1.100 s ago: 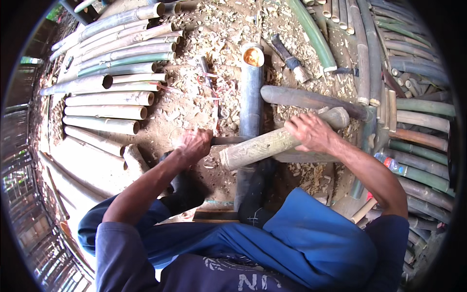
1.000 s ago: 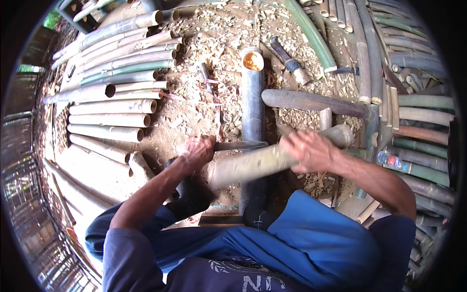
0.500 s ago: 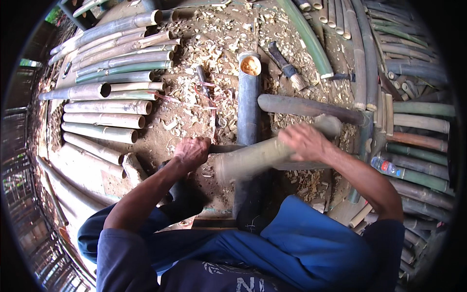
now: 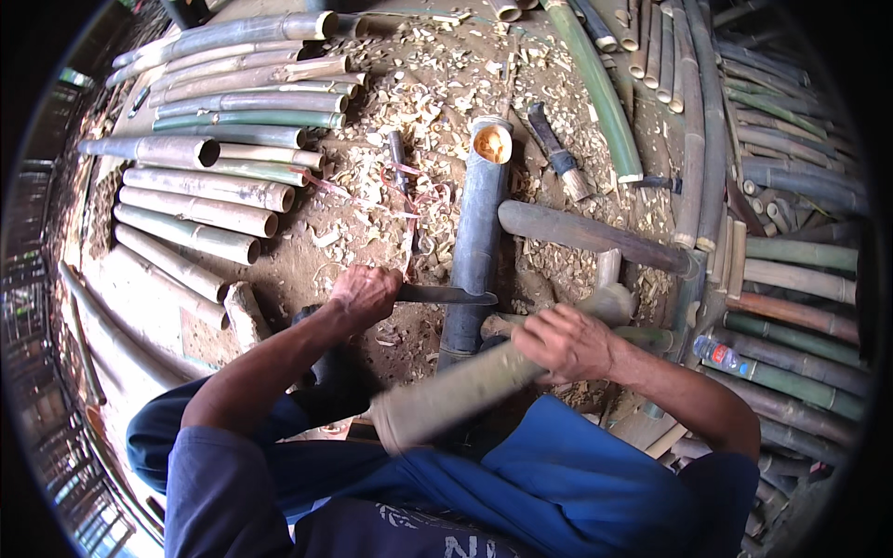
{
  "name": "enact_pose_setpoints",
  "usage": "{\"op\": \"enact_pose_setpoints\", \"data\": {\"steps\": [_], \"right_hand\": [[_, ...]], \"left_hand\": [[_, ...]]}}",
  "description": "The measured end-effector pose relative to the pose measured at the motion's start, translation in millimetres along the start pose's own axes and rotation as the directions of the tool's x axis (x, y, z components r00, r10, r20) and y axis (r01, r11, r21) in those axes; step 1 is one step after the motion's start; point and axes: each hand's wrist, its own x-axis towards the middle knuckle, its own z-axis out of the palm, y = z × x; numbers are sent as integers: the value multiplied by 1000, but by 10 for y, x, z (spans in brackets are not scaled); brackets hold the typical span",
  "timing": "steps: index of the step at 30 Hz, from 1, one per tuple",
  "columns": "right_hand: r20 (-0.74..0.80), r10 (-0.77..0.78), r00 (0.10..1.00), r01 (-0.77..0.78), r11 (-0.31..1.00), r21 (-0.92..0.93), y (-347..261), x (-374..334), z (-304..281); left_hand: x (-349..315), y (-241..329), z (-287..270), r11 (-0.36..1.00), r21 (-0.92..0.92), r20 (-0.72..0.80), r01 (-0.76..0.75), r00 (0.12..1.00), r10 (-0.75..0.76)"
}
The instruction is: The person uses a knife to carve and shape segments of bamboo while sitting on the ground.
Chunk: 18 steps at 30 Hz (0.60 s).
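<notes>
My left hand (image 4: 367, 290) is closed around the handle end of a knife, whose dark blade (image 4: 446, 296) points right, across an upright-looking dark bamboo pole (image 4: 476, 223). My right hand (image 4: 567, 342) grips a thick, pale bamboo length (image 4: 465, 395) near its middle. The bamboo is tilted, its wide near end low over my lap and its far end up to the right. Motion blurs it somewhat. A gap separates the blade from this bamboo. The knife's handle is hidden inside my left fist.
A grey bamboo crosspiece (image 4: 595, 228) runs right from the pole. Beyond lies a wood-handled chopping tool (image 4: 563, 163) among pale shavings (image 4: 372, 214). Cut bamboo lengths (image 4: 209, 200) line the left; more bamboo (image 4: 805, 274) is stacked right, with a plastic bottle (image 4: 721, 355) on it.
The bamboo in my right hand has come down toward my lap, away from the knife, and tilts more steeply. My left hand has barely moved. The blade shows more fully now.
</notes>
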Motion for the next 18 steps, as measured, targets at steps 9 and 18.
{"op": "enact_pose_setpoints", "data": {"steps": [9,18], "right_hand": [[90,88,992,-82,994,-71,-7,41,-71],[78,198,977,-181,966,-186,155,-91,22]], "left_hand": [[28,-49,140,1000,-3,-15,-18,1000,18],[104,-105,270,998,-10,-151,-59,987,57]]}}
